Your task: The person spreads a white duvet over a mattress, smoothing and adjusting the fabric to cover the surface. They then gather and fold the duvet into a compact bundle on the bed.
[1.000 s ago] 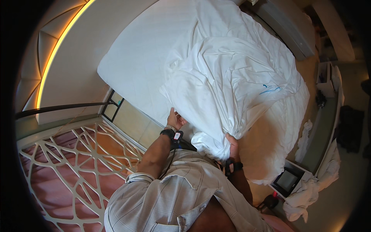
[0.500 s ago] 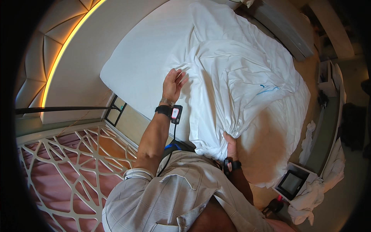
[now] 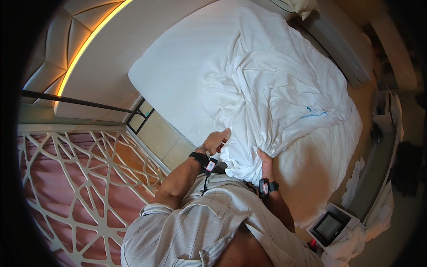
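A rumpled white bed sheet (image 3: 284, 80) lies heaped over the right part of the bed, with a small blue mark on it. At the near edge of the bed, my right hand (image 3: 265, 164) is closed round a gathered bunch of this sheet. My left hand (image 3: 215, 141) is beside it to the left, its fingers curled in at the sheet's near edge; the cloth partly hides the fingertips. Folds run from both hands toward the far side. Under the sheet, a smooth white mattress (image 3: 173, 58) shows at the left.
A padded headboard wall (image 3: 58, 40) with a lit strip curves along the left. A white lattice panel (image 3: 102, 218) stands near left, by a black rail (image 3: 89, 101). At right are a grey bench (image 3: 340, 44), a white box with a dark-screened device (image 3: 330, 228) and loose white cloth (image 3: 356, 242).
My left hand has come down and nearer, from open above the sheet to the sheet's near edge. My right hand keeps its hold on the bunch. The view has shifted slightly.
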{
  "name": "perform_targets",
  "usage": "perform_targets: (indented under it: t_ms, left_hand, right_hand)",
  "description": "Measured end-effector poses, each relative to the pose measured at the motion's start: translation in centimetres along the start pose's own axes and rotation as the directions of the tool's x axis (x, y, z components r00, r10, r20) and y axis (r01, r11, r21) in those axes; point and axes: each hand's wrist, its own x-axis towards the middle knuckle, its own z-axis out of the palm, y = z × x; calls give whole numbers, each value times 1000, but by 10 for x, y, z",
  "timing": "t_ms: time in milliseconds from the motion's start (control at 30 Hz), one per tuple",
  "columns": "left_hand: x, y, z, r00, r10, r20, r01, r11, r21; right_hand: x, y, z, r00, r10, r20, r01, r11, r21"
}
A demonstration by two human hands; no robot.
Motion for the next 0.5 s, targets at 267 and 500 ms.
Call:
perform_targets:
  t_ms: [267,500]
  left_hand:
    - [-72,26,29,979,120,166,-79,969,-233]
    - [-92,9,14,942,326,83,-324,945,-43]
  right_hand:
    - [1,-6,-7,990,109,91,-116,990,78]
    - [-2,8,-25,947,233,220,-267,954,137]
